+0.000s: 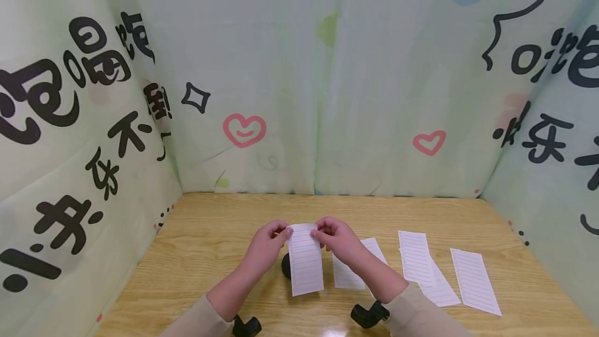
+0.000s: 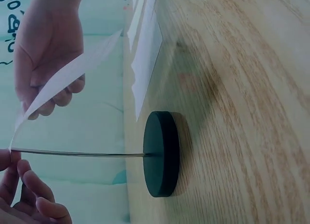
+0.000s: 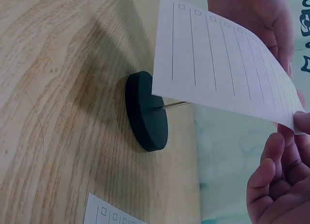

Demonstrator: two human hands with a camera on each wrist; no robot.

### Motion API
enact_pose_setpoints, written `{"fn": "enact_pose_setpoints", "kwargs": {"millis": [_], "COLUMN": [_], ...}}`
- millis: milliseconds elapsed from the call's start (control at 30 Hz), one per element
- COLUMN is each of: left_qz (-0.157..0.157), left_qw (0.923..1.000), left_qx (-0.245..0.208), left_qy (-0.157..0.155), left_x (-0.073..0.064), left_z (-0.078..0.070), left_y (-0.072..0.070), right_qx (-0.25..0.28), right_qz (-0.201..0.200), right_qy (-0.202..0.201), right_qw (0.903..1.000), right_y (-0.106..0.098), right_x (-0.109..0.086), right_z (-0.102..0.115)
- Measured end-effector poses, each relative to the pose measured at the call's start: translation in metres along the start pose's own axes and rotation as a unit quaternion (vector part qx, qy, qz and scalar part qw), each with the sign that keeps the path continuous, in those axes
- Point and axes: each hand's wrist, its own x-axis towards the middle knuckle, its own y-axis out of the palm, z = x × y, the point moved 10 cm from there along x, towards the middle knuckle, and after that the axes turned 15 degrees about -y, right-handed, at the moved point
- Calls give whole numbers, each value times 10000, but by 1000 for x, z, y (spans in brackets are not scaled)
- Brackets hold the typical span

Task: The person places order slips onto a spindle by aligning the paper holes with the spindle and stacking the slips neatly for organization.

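Note:
Both hands hold up one lined paper slip with small checkboxes, above the wooden table. My left hand pinches its top left corner between thumb and finger. At the top right corner, my right hand pinches it the same way. Behind the slip stands a spike holder with a round black base and a thin upright metal rod. The rod's top end meets the slip's upper edge right at the left fingertips in the left wrist view. In the head view the slip hides the rod and most of the base.
Several more lined slips lie on the table to the right: one slip partly under the right forearm, an overlapping pair, and one slip farthest right. A printed curtain encloses the back and sides. Black wrist mounts hang below both sleeves.

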Motion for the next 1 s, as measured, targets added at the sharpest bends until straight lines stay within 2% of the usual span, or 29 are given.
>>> {"fn": "enact_pose_setpoints", "kwargs": {"millis": [167,333,567,800,1000], "left_qz": [33,59,112,249,329], "left_qw": [9997,9981,9927,9865,9828], "left_qx": [-4,440,1177,1585,1776], "left_qy": [-242,-421,-255,-328,-394], "left_x": [3,7,9,11,15], "left_z": [6,14,21,33,39], "left_y": [1,4,9,16,20], "right_qx": [-14,-143,-423,-830,-1327], "right_qz": [5,143,454,643,861], "right_qy": [86,265,420,461,303], "right_qw": [10000,9994,9972,9934,9869], "right_y": [1,4,9,14,20], "right_x": [0,-3,-8,-11,-13], "right_z": [-3,-10,-24,-38,-41]}}
